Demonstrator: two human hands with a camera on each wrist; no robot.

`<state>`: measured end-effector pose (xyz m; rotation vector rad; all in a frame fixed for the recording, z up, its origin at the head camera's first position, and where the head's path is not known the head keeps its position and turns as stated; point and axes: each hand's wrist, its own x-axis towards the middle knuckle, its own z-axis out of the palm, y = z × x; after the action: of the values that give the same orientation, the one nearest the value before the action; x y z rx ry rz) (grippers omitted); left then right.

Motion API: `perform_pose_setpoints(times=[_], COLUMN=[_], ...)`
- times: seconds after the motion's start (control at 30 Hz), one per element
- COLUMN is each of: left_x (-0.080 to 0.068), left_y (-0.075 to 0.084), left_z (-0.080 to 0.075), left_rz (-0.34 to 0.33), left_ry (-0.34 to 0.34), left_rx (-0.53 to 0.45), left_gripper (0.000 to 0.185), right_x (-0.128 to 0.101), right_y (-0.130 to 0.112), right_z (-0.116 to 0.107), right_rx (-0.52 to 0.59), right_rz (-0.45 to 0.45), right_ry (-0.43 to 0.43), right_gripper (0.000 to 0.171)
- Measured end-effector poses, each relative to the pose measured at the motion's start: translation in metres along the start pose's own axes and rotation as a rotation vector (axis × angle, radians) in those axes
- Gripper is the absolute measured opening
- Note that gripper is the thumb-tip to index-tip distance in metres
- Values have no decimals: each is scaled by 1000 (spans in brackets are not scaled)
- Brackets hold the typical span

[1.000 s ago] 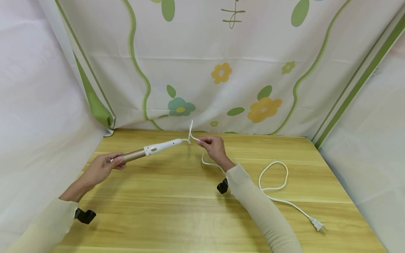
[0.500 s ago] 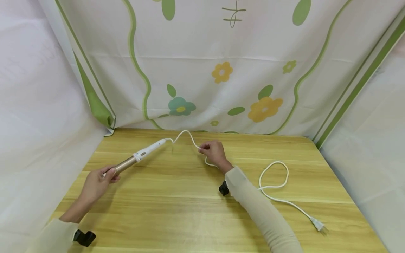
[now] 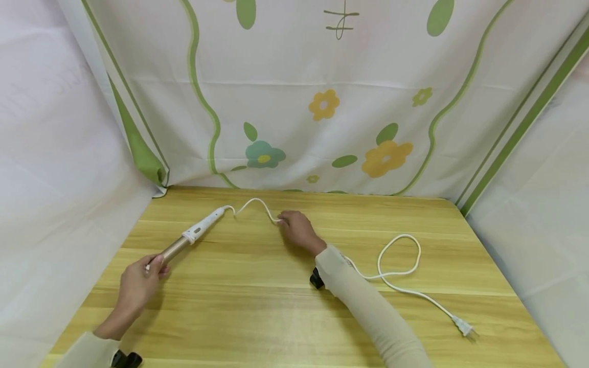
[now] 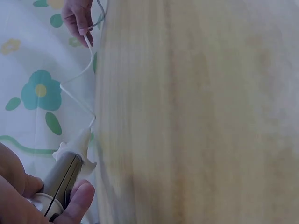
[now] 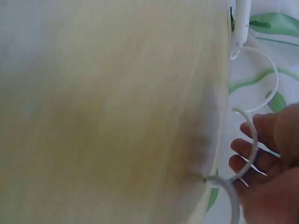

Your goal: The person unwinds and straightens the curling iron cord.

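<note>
A curling iron [image 3: 201, 226] with a white handle and a gold-toned barrel slants over the left part of the table. My left hand [image 3: 138, 286] grips it at the barrel end, thumb and fingers around the barrel in the left wrist view. From the handle a white power cord [image 3: 255, 200] runs right in a wave to my right hand [image 3: 300, 232], which pinches it. In the right wrist view the cord [image 5: 255, 144] bends past the curled fingers [image 5: 242, 145]. Beyond my right forearm the cord lies in a loop, ending in a two-prong plug [image 3: 461, 326].
The wooden table [image 3: 257, 317] ends at a white curtain [image 3: 276, 102] with printed flowers behind it. White cloth walls stand at the left and right. A small black camera [image 3: 316, 279] sits at my right wrist.
My left hand has drawn the curling iron left and nearer, and lower. My right hand has come down slightly nearer and left, holding the cord. The looped cord by the plug stays put.
</note>
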<state>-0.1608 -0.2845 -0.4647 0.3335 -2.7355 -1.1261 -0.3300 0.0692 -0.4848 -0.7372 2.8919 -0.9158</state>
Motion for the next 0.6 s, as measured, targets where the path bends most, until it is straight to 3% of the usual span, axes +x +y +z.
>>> perform_pose_setpoints(times=[0.17,0.3,0.43,0.6], left_x=[-2,-3,-4,-4], left_y=[-2,-4,-6,-6], left_z=[1,-1,-3,-4], left_rz=[-17,41,106,140], left_ry=[32,20,-28,-75], left_rx=[36,138,258,339], left_gripper=[52,53,50,45], right_x=[-2,-5,-6,-5], right_y=[-5,-10,-14,-14], right_z=[4,3,2,3], right_rx=[-135,-182,-208,-238], right_rz=[-36,-27,-16,-20], right_ry=[-187,-284,-354,-396], right_gripper=[51,66,72,74])
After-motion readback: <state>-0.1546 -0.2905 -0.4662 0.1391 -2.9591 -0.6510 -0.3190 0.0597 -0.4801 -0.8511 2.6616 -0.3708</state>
